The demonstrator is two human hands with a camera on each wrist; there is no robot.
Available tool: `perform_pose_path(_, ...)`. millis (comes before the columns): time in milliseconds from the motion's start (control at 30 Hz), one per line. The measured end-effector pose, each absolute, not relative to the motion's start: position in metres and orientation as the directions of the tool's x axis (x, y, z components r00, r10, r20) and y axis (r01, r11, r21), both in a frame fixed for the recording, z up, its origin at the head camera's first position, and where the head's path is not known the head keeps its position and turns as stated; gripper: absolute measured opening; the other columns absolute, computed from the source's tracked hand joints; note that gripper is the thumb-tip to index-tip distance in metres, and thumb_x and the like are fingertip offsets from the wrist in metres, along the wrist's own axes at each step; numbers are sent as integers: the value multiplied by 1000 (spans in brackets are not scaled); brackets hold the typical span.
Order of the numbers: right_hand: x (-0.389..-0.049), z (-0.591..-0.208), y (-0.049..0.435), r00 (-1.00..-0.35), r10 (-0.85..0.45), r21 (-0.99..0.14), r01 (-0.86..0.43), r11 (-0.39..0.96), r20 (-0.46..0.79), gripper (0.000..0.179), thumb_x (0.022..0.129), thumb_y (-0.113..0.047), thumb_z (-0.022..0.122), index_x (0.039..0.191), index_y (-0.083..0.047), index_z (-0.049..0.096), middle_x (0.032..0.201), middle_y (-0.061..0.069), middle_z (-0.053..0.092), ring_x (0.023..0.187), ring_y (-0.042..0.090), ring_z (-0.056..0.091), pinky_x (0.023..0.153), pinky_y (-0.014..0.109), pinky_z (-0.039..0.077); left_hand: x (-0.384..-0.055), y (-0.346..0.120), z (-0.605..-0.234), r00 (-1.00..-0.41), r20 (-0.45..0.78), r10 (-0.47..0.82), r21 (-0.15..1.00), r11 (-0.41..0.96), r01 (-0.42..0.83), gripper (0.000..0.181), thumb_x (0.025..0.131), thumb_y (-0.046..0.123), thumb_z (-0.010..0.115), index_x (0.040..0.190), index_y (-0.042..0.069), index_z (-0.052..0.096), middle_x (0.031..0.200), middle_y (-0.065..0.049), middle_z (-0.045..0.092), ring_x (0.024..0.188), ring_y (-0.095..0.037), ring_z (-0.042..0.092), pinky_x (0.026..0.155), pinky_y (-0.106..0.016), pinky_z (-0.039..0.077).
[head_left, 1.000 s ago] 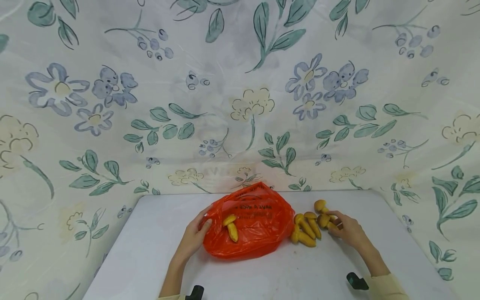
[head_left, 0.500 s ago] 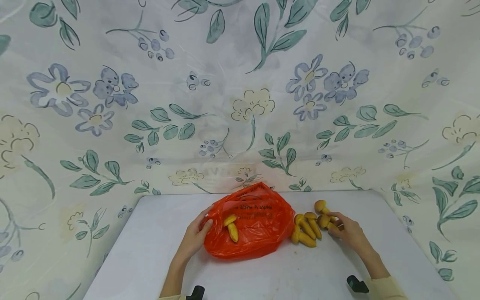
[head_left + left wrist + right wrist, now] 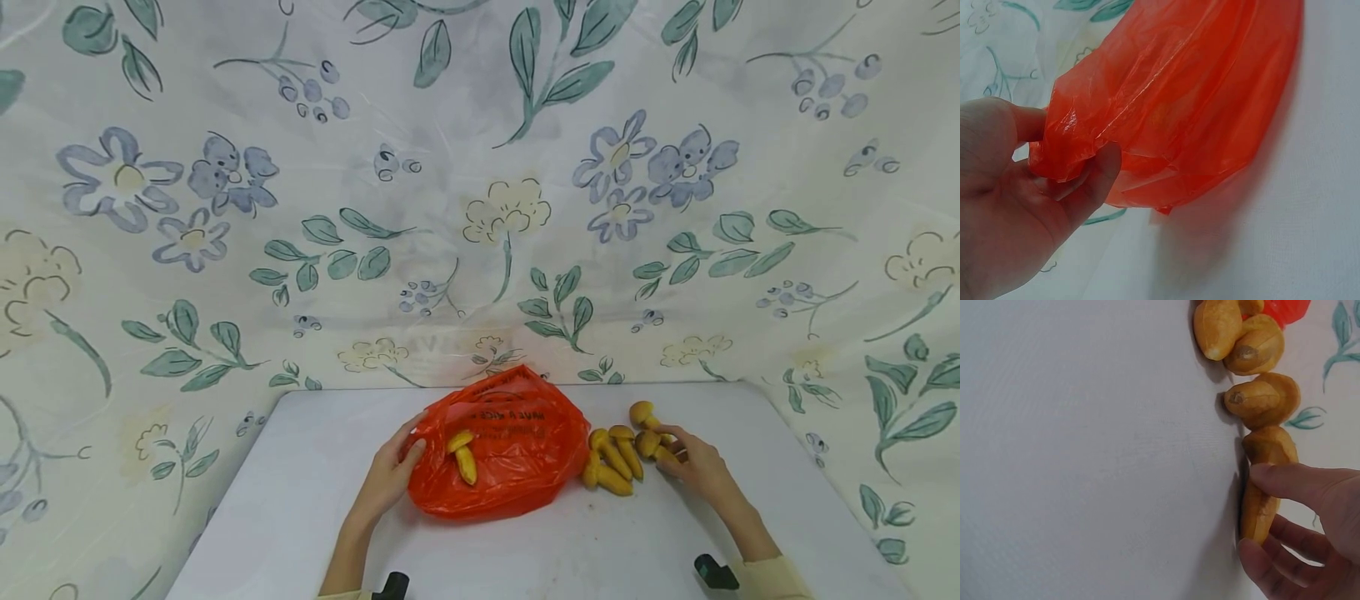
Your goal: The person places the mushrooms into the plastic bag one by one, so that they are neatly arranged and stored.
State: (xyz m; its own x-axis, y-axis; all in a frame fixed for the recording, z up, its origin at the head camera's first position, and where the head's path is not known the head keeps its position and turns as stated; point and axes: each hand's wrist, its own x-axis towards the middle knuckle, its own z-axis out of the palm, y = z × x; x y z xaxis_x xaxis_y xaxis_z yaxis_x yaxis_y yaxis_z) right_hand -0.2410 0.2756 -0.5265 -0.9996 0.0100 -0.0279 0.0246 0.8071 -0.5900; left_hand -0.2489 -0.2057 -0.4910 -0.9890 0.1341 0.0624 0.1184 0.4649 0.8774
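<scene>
A red plastic bag (image 3: 510,483) with dark printing lies on the table, its mouth turned left. My left hand (image 3: 385,477) pinches the edge of that mouth; in the left wrist view the thin red film (image 3: 1185,106) bunches between thumb and fingers. One yellow mushroom (image 3: 465,462) shows at the bag's opening. On the right, my right hand (image 3: 699,463) holds a yellow-brown mushroom (image 3: 1259,519) at the group's right end, thumb across its stem and fingers curled at the other side. Several more mushrooms (image 3: 617,450) lie between this hand and the bag.
The white table (image 3: 592,558) ends at a back edge against a hanging floral cloth (image 3: 480,250). Black wrist mounts (image 3: 716,572) sit by both forearms. Another mushroom (image 3: 642,412) lies behind the one in my right hand.
</scene>
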Motion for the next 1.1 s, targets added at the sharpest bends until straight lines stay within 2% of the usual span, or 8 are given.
perform_pose_path(800, -236, -520, 276, -1000, -24, -587, -27, 809, 13, 51, 89, -12, 67, 137, -9, 49, 103, 15, 67, 88, 23, 63, 68, 33, 58, -250, -204, -493, -989, 62, 133, 876, 468, 118, 48, 102, 16, 50, 149, 24, 41, 154, -8, 43, 142, -32, 42, 111, -49, 42)
perform_pose_path(1100, -239, -514, 272, -997, -32, -555, -68, 829, 74, 52, 89, -14, 70, 137, -10, 49, 103, 16, 67, 87, 24, 65, 71, 36, 60, -250, -204, -493, -989, 60, 132, 875, 471, 116, 48, 102, 15, 50, 149, 24, 42, 154, -7, 44, 142, -32, 43, 110, -49, 42)
